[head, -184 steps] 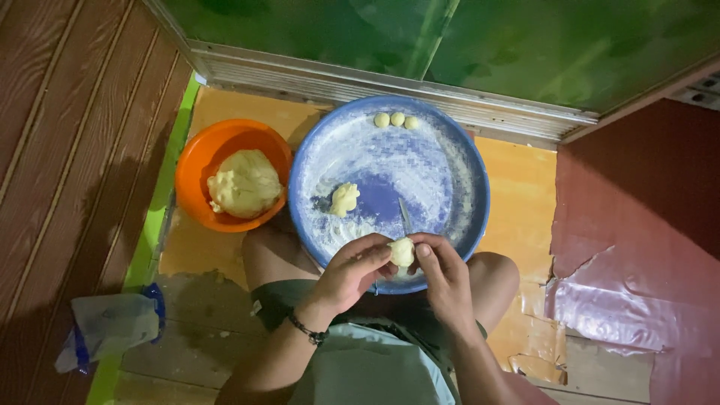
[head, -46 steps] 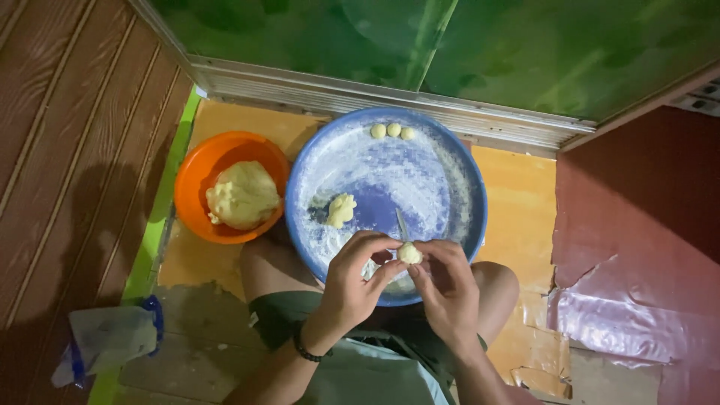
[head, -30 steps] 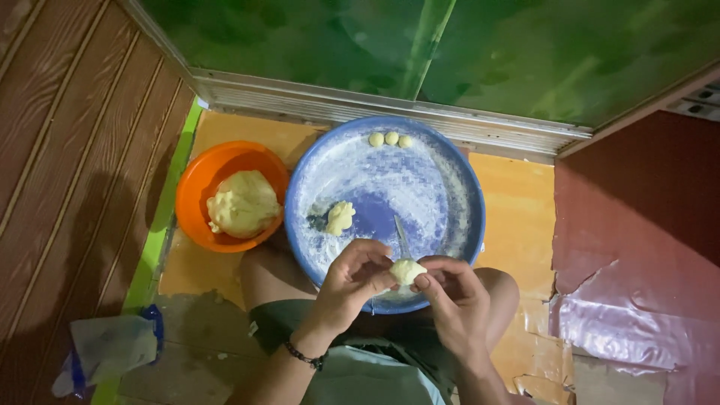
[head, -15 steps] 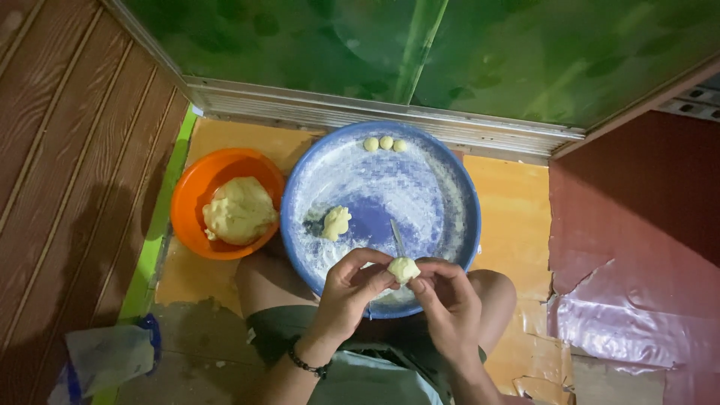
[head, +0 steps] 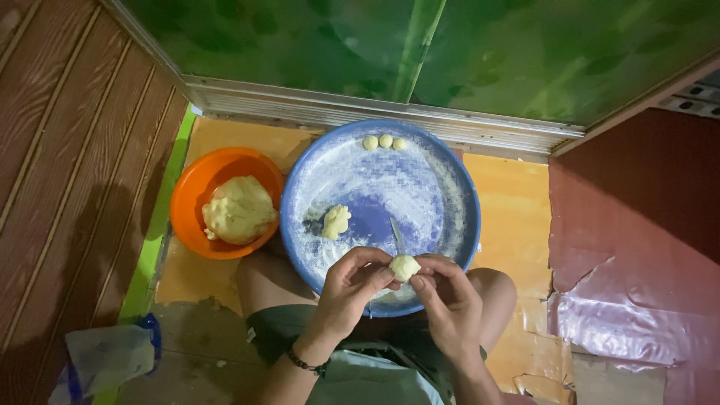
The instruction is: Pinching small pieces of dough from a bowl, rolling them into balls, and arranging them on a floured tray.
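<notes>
Three small finished balls [head: 384, 142] sat at the twelve o'clock rim of the floured blue tray [head: 450, 187]; a large dough mass [head: 238, 210] waited in the orange bowl [head: 191, 217] at nine o'clock, so most work remained. At six o'clock, the left hand [head: 349, 285] and right hand [head: 450, 300] pinched a pale, smooth, roundish dough piece [head: 405, 267] between closed fingertips.

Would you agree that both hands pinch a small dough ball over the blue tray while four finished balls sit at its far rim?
Not quite: the head view shows three finished balls at the blue tray's far rim, not four. The left hand and right hand do pinch a small dough ball over it.
</notes>
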